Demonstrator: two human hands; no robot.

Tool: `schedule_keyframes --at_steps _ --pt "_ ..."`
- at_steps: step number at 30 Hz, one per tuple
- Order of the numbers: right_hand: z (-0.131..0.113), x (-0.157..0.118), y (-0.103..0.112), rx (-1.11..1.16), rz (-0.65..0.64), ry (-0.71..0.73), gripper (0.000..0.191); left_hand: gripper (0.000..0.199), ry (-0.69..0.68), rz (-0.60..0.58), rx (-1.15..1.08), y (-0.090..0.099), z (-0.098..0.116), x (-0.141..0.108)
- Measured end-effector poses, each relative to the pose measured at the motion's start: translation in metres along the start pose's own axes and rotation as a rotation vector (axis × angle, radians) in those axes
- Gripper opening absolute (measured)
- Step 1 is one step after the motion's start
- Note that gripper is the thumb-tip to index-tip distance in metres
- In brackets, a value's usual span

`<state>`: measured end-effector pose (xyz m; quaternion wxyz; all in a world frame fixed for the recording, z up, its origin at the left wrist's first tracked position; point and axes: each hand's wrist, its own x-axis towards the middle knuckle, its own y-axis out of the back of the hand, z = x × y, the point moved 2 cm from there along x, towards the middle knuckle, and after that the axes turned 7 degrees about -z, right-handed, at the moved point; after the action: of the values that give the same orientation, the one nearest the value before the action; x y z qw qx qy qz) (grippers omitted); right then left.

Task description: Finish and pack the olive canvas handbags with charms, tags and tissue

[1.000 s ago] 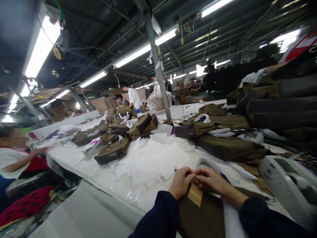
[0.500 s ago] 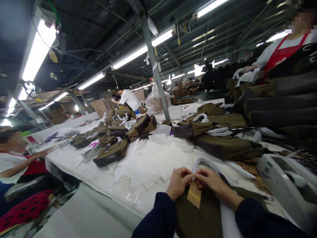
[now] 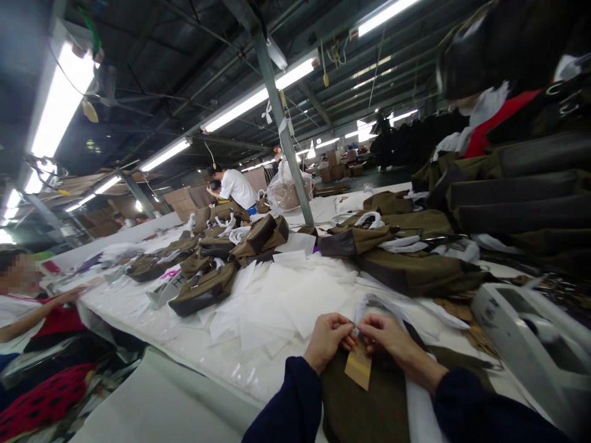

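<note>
My left hand [image 3: 329, 338] is closed in a pinch, its fingertips at the top end of a brown paper hang tag [image 3: 358, 369]. Right beside it, my right hand [image 3: 388, 341] pinches at the same spot, fingertips almost touching the left ones. The small piece between the fingers, perhaps the tag's cord, is too small to make out. The tag hangs down over an olive-green fabric bag [image 3: 364, 412] that lies in front of me. White wrapping [image 3: 420, 412] runs along the bag's right side.
White paper sheets [image 3: 286, 295] lie piled ahead. Olive bags with dark bases [image 3: 207, 286] spread over the white table [image 3: 184, 344]. A grey tape dispenser [image 3: 498, 326] stands right, below stacked bags [image 3: 530, 191]. A co-worker [image 3: 28, 307] is at left, another [image 3: 484, 123] at right.
My hands keep pinching at the tag's top, with slight finger movement. At upper right, a large dark shape now covers the co-worker's upper body. The view has shifted slightly.
</note>
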<state>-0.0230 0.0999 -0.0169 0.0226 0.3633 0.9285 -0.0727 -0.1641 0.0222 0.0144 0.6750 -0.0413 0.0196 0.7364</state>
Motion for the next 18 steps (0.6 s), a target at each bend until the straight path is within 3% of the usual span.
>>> schedule_keyframes --at_steps 18 --pt "-0.0014 -0.0011 -0.0018 -0.070 0.055 0.071 0.021 0.040 0.063 -0.075 -0.161 0.0095 -0.0088 0.0005"
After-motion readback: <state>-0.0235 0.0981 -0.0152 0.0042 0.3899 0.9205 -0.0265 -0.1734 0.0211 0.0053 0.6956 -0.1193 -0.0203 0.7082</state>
